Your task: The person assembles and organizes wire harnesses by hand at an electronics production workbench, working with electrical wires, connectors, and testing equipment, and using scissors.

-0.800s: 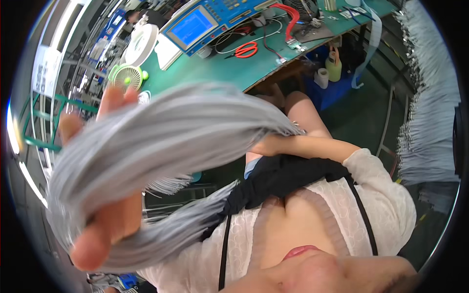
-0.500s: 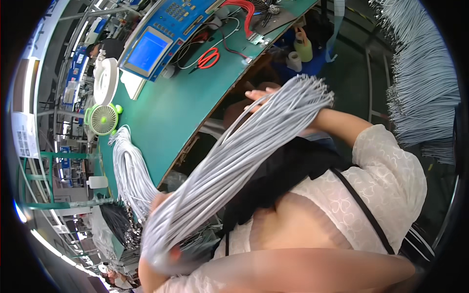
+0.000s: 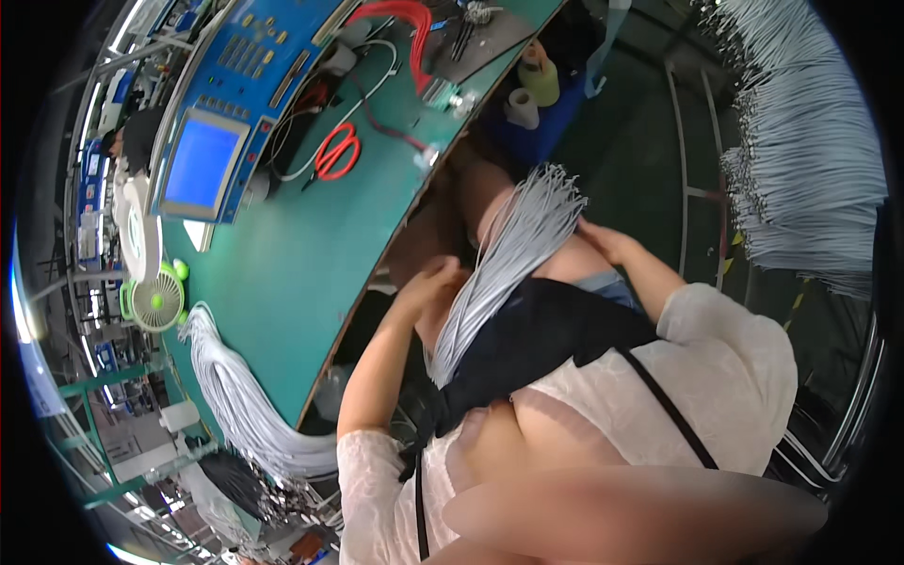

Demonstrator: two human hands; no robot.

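Observation:
A bundle of grey cables (image 3: pixel 513 254) lies slantwise across my lap, its many wire ends fanned at the far right. My left hand (image 3: pixel 435 284) is beside the bundle's left edge, fingers loosely bent and apart, the fingertips close to the cables. On the other side, my right hand (image 3: pixel 607 243) rests by the fanned ends with its fingers stretched out; their tips are partly hidden at the bundle's edge. Neither hand is wrapped round the cables. Another bundle of pale cables (image 3: pixel 240 391) lies on the green bench (image 3: pixel 292 273) to the left, its lower end hanging over the edge.
On the bench stand a blue tester with a screen (image 3: pixel 200 160), a green fan (image 3: pixel 155 299), red-handled scissors (image 3: pixel 337 153) and a red wire harness (image 3: pixel 414 38). A thick mass of hanging grey cables (image 3: pixel 800 141) is at the right. Spools (image 3: pixel 524 108) sit below the bench.
The cable bundle has come down from across my arms onto my lap. Both hands have moved to its sides, and the left no longer holds its near end. The view has shifted.

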